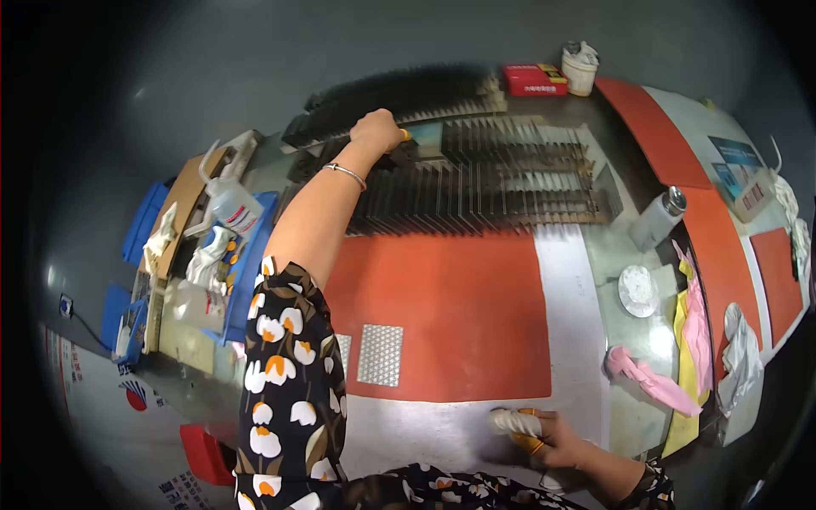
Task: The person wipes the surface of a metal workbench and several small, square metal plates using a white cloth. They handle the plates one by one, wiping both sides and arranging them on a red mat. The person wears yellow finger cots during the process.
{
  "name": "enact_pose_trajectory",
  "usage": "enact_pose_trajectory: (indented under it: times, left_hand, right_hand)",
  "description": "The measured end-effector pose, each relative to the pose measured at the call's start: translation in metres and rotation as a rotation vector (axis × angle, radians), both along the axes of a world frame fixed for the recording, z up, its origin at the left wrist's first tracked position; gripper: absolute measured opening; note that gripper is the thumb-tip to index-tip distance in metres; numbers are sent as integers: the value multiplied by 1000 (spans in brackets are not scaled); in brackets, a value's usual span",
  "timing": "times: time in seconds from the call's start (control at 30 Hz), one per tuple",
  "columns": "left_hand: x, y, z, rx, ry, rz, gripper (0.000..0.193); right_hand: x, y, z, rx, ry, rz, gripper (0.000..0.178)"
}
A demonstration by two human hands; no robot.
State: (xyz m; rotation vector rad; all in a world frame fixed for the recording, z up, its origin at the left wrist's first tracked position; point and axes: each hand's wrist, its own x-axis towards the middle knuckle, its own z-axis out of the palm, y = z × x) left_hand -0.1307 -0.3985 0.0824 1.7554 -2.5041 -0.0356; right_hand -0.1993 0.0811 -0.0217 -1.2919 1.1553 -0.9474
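Observation:
My left hand (377, 132) reaches far out over the black slotted racks (476, 195). Its fingers are curled, with a yellow finger cover (405, 134) showing at one tip. What they grip, if anything, is hidden behind the hand. Close to the near edge, my right hand (557, 440) is closed round a white twisted cloth (514, 422); yellow covers (529, 442) show on its fingers too. A small patterned grey sheet (380, 355) lies flat on the orange-red mat (459, 314) between the hands.
A blue tray (259, 255) with squeeze bottles (234, 204) and crumpled cloths stands at left. On the right are a white flask (659, 218), a round white lid-like disc (637, 291) and pink cloths (653, 381). A red box (534, 81) and white cup (580, 72) stand behind.

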Motion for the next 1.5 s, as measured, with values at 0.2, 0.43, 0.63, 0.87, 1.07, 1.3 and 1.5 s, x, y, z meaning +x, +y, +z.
enact_pose_trajectory:
  times: [0.2, 0.43, 0.63, 0.87, 1.07, 1.3, 1.5]
  left_hand:
    - [27, -10, 11, 17, 175, -60, 31]
    - [139, 120, 23, 794, 1498, -209, 31]
    - [192, 304, -54, 1523, 1925, 42, 54]
    - [224, 379, -83, 1503, 1665, -482, 54]
    - [240, 387, -67, 1279, 1208, -737, 68]
    - [238, 385, -78, 1273, 1370, -509, 78]
    - [205, 370, -69, 1341, 1469, -549, 55]
  right_hand:
    - [2, 1, -4, -19, 56, 38, 40]
    - [6, -1, -16, 124, -114, -149, 33]
    - [27, -3, 16, 212, -322, -317, 28]
    - [74, 15, 46, -317, 85, -275, 27]
    - [39, 30, 89, -302, 341, -357, 29]
    - [-160, -22, 153, -230, 1394, -778, 21]
    - [-238, -79, 125, -183, 1707, -701, 22]
